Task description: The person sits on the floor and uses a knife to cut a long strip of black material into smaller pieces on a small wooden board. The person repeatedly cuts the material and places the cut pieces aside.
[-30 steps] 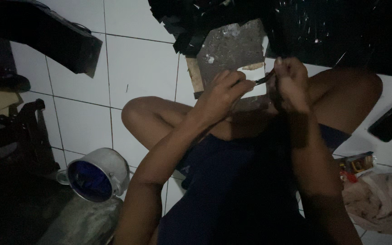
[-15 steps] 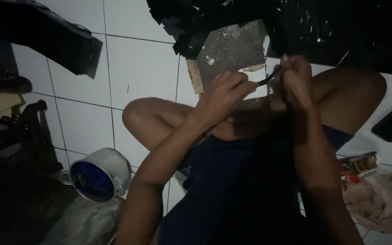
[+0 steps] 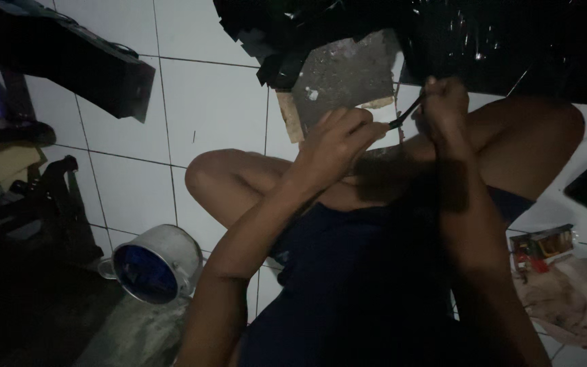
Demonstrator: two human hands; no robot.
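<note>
A thin, short black strip (image 3: 405,114), perhaps a cord or a slim tool, is being held between the two hands just above the person's crossed knees, in front of the grey, rough square slab (image 3: 348,81) lying on the white tiled floor (image 3: 205,115). The left hand (image 3: 338,139) is being kept curled, its fingers (image 3: 368,126) pinched on the strip's lower end; the right hand (image 3: 443,105) is being clenched round the upper end. What exactly the strip is cannot be told in this dim light. For the work in hand to be done well, the piece is probably best being kept taut and close to the slab, with both wrists being steadied against the knees, so that the pull is being made by the fingers alone and not by the arms. A slip seems likely if the pinch is being loosened, since so little of the strip is showing. To the left of the slab and nearer the body, a round metal pot with a blue inside (image 3: 154,265) is lying tipped on the floor; to the right of the slab, a small printed carton (image 3: 541,248) is resting beside a pale crumpled cloth (image 3: 575,299).
</note>
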